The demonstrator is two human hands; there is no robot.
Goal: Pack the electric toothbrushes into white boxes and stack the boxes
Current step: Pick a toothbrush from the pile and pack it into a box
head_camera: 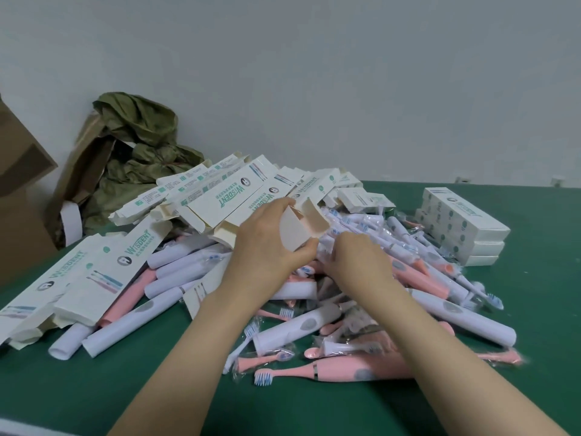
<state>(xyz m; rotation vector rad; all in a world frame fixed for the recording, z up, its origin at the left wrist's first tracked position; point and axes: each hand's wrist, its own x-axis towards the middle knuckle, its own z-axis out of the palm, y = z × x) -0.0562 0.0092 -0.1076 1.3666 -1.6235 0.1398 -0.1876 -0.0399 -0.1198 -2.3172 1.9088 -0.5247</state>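
**Head view: left hand holds an open box over the toothbrush pile**

I see my left hand (270, 243) gripping an open white box (297, 229) above the middle of the green table (94, 388). The thumb and fingers are curled round its near end, and its flaps stand open towards the right. My right hand (355, 259) is just beside the box mouth, its back to the camera and its fingers dipped into the pile of toothbrushes (301, 328). I cannot tell whether those fingers are holding anything.

The pile of white and pink handles and loose brush heads in clear wrap covers the middle of the table, reaching towards the near edge. There a pink toothbrush (345, 371) lies on its side.

Unfilled boxes (220, 193) are heaped along the far edge behind my hands, and more flat boxes (72, 278) lie towards the left edge. A stack of closed boxes (462, 228), three layers high, sits near the far right corner, next to the pile.

Beyond the far left corner are a crumpled green cloth (138, 146) and a brown carton (19, 190).
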